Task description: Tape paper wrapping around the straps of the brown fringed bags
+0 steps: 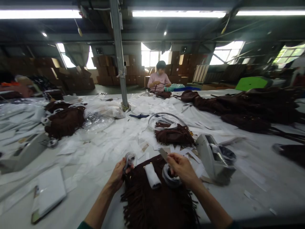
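Note:
A dark brown fringed bag [164,206] lies flat on the table right in front of me. My left hand [119,173] is closed at the bag's upper left corner, around a grey-wrapped loop [130,158] that looks like part of the handle. Between the thumb and fingers of my right hand [182,168] is a thin, flat greyish strip [163,154], pointing up and left. Below those fingers, a second grey-wrapped coil [172,181] rests on the bag, partly hidden by the hand. White wrapping [152,176] covers a piece at the bag's top middle.
Tape dispensers stand right [214,162] and left [22,151]. Another fringed bag [175,133] lies beyond mine, among white paper scraps. Brown bags [250,105] are heaped at the right. A metal post [119,54] rises from the table; a co-worker [159,79] sits across it.

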`<state>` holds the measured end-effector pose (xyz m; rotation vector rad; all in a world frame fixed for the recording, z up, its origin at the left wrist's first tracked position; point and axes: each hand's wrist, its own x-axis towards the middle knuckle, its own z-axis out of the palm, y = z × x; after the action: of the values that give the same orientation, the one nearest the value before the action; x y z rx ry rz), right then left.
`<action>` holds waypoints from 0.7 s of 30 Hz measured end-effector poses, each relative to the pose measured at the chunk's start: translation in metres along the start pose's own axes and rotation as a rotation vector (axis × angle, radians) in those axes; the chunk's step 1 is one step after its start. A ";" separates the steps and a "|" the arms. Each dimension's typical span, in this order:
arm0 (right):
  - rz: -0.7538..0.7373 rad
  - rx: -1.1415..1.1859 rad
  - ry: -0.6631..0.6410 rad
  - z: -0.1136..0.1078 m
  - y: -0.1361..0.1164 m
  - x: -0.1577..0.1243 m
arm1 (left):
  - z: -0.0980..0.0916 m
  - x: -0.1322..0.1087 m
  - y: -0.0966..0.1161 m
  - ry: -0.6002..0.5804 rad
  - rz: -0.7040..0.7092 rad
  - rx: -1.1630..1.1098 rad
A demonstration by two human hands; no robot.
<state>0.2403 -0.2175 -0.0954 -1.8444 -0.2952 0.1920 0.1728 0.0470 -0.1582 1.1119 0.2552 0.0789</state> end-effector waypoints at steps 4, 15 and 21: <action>0.100 0.015 -0.169 0.072 -0.023 0.006 | 0.003 -0.002 0.004 -0.031 0.034 0.029; 0.087 0.034 -0.069 0.114 -0.011 0.017 | -0.007 -0.008 0.004 -0.081 0.114 0.299; 0.061 0.082 -0.059 0.121 -0.003 0.018 | 0.001 -0.012 0.019 -0.176 0.170 0.432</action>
<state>0.2236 -0.1010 -0.1273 -1.7699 -0.2679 0.2970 0.1624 0.0526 -0.1388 1.5607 0.0163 0.0786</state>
